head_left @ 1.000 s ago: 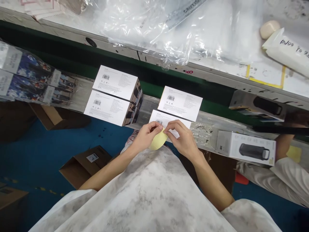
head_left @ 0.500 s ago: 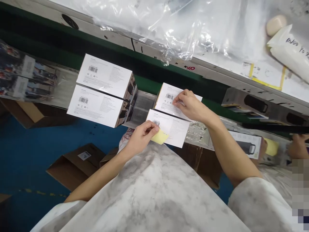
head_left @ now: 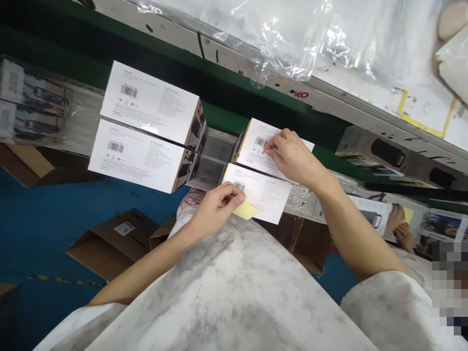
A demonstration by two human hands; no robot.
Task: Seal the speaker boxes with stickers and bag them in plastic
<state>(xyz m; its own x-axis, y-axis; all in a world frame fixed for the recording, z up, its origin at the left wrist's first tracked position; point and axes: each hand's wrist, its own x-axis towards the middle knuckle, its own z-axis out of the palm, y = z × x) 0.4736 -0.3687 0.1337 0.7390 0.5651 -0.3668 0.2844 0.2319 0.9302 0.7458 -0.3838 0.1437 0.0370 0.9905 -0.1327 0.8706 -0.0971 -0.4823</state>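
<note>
Two white product boxes lie side by side on the conveyor before me. My left hand (head_left: 215, 207) is closed in a pinch on a pale yellow backing sheet (head_left: 246, 210) at the near edge of the near box (head_left: 265, 195). My right hand (head_left: 294, 158) rests on the far box (head_left: 256, 151), thumb and fingers pressed together beside its barcode. Whether a small label is under the fingertips I cannot make out.
Another pair of white boxes (head_left: 146, 126) lies to the left, wrapped darker packs (head_left: 29, 105) beyond them. Grey speaker boxes (head_left: 387, 153) sit at the right, near another person's hand (head_left: 400, 229). Clear plastic bags (head_left: 292, 34) cover the upper bench. Open cartons (head_left: 113, 239) stand on the blue floor.
My right hand left the yellow sheet and reached up to the far box's barcode, where it stays pressed. My left hand keeps the sheet. The boxes have shifted left in view.
</note>
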